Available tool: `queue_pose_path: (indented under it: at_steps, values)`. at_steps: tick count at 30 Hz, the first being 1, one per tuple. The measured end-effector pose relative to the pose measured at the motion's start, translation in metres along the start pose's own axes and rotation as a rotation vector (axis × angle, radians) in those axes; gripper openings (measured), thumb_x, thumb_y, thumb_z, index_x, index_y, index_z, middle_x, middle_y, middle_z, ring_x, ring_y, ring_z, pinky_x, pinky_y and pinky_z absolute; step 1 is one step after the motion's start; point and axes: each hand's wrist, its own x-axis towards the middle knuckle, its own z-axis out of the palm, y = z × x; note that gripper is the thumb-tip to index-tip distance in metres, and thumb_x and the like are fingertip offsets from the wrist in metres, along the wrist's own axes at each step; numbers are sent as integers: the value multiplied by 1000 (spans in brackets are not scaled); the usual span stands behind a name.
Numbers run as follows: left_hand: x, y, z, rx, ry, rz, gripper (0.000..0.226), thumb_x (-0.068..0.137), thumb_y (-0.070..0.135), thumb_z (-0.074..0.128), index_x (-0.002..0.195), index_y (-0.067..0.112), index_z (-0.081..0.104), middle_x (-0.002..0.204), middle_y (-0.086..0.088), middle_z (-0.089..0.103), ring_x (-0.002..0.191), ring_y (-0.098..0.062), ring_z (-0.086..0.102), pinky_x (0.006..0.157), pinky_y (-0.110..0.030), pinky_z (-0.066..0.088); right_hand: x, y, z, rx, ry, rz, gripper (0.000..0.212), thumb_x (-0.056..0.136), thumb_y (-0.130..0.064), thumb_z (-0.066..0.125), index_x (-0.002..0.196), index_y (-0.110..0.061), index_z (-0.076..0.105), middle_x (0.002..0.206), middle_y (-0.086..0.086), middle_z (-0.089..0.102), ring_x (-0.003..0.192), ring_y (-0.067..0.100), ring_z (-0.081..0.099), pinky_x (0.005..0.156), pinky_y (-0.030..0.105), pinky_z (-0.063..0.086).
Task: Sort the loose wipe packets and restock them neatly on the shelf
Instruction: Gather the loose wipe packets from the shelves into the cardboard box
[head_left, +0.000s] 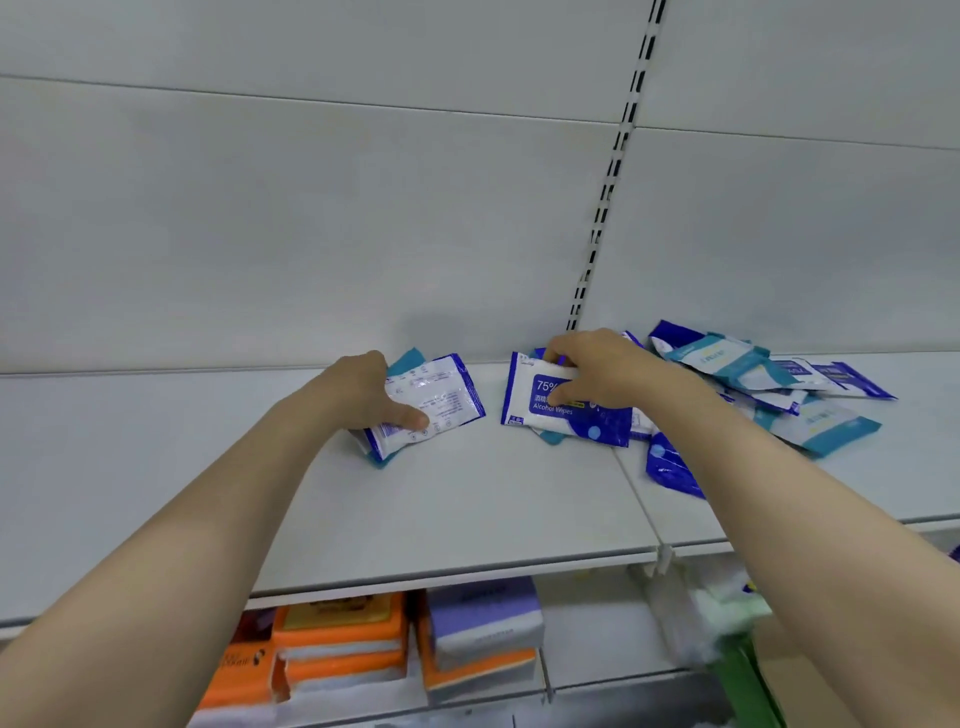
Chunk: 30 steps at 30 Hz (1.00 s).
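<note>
Early stage. Left hand (363, 392) gripping small stack (423, 402); right hand (597, 371) pinching alcohol-wipe packet (561, 410); loose pile (779, 384) unsorted toward shelf (493, 499) back edge.

Pale grey back panels (363, 208) split by a slotted upright (618, 156).

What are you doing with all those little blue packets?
A person is tidying wipe packets on a white shelf. The left hand holds a small stack of packets on the shelf. The right hand grips a blue Alcohol Wipes packet at the edge of a messy pile of blue and teal packets to the right. Most of them are not sorted yet.
</note>
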Motion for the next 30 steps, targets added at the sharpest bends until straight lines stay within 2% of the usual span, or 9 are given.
queue_pose_path:
  at_steps: [2,6,10,15,17,21,24,26,30]
  values:
    - [0,-7,-1,-14,8,-12,73,63,64,78,108,15,47,96,-1,59,85,-17,60,73,-33,52,3,-10,9,54,-32,-41,41,83,-38,75,118,-25,57,115,-4,60,93,13,58,68,24,48]
    - [-1,-18,1,-35,20,-29,70,64,66,76,103,16,47,92,1,59,79,-12,58,61,-28,46,7,-17,8,76,-45,-60,34,84,-34,74,112,-25,56,111,-4,63,90,16,62,62,21,46]
    - [1,-23,3,-59,25,-22,72,63,67,76,106,16,48,93,2,60,81,-12,59,64,-28,46,6,-12,-6,-53,-52,-14,39,88,-33,71,121,-20,55,117,0,60,93,15,53,73,25,43]
    - [5,-21,3,-56,0,8,71,63,65,77,106,17,47,94,2,59,82,-13,58,71,-31,49,11,-20,5,-115,-31,5,45,86,-42,71,122,-23,53,118,-1,59,97,15,51,76,29,44]
    - [8,-20,2,-41,-8,18,71,63,66,76,106,17,47,94,1,60,82,-12,58,72,-31,50,12,-23,10,-63,-41,1,44,84,-44,72,118,-25,52,117,-3,61,100,16,56,75,28,48]
    - [13,-19,1,-28,-30,27,74,62,68,76,108,17,47,95,0,60,82,-13,59,74,-32,52,7,-24,6,173,-81,-14,37,84,-40,74,113,-30,52,113,-10,61,94,9,62,63,19,49]
    - [14,-21,0,-38,-38,35,75,62,68,76,109,17,48,93,1,59,82,-13,59,73,-32,52,2,-16,-6,71,-87,-16,40,88,-38,70,122,-27,52,122,-6,57,102,12,56,66,19,45]
    - [15,-21,0,-40,-37,47,75,62,67,76,110,17,48,94,2,59,83,-13,59,74,-32,51,1,-10,-8,-34,-174,19,43,90,-38,68,128,-30,49,127,-7,54,103,13,52,70,22,43]
    - [15,-18,1,-32,-40,71,76,63,67,76,112,17,47,100,1,60,87,-14,59,77,-33,52,7,-8,-2,-60,-257,40,55,89,-37,70,137,-35,43,137,-11,53,113,12,51,91,30,50]
